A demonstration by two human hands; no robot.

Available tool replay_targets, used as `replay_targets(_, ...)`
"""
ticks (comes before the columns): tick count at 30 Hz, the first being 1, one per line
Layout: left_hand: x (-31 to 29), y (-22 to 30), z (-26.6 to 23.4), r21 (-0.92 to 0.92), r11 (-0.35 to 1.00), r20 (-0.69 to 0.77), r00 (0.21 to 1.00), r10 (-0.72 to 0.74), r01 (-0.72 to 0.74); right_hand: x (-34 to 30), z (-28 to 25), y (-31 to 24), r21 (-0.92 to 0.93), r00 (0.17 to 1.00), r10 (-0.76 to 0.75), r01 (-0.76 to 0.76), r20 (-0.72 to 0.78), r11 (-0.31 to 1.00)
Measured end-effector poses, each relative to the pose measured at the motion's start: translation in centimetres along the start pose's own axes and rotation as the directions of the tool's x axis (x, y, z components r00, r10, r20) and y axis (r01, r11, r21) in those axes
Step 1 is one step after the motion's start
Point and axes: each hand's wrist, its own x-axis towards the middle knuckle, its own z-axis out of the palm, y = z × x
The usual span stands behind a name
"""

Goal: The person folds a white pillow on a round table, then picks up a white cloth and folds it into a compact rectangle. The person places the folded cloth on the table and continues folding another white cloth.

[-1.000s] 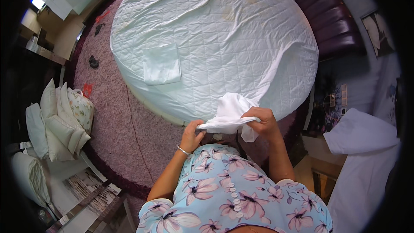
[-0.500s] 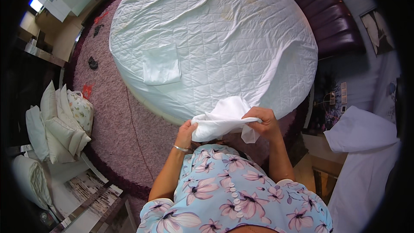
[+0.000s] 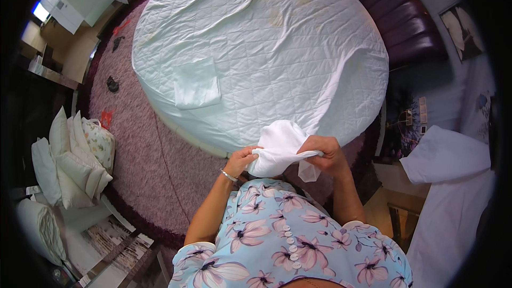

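A bunched white cloth (image 3: pixel 278 146) hangs between my two hands, close in front of my body at the near edge of a round bed. My left hand (image 3: pixel 241 161), with a bracelet on its wrist, grips the cloth's left side. On its right side my right hand (image 3: pixel 325 154) closes around a gathered fold, and a loose corner dangles below. Beyond it spreads the bed's quilted white mattress cover (image 3: pixel 245 69), wrinkled and marked with faint yellowish stains. A folded white cloth (image 3: pixel 196 84) lies flat on the cover toward the left.
Pillows (image 3: pixel 77 165) are piled at the left, near a rolled quilt (image 3: pixel 40 229). White bedding (image 3: pixel 445 154) drapes over furniture at the right. A dark purple padded headboard (image 3: pixel 402 16) curves behind the bed. Small dark items (image 3: pixel 112 84) lie on the purple carpet (image 3: pixel 138 149).
My left hand has moved to the right, nearer my right hand, and the cloth between them is bunched more narrowly. Both hands keep their hold.
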Motion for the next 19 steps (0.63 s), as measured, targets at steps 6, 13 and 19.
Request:
replay_targets(6,0.1,0.0,-0.3,0.059,0.994,-0.067,0.994,-0.087,0.091,-0.4,-0.4,-0.4,-0.024,0.998,0.037,-0.038,-0.051,0.999)
replay_targets(13,0.0,1.8,-0.8,0.327,0.931,-0.469,0.827,0.31,-0.163,-0.7,-1.1,0.3,-0.146,0.965,0.131,-0.168,-0.229,0.975)
replay_targets(19,-1.9,5.9,-1.0,0.449,0.868,-0.522,0.726,0.447,-0.212,-0.7,-1.6,1.4,-0.208,0.929,0.138,-0.219,-0.344,0.953)
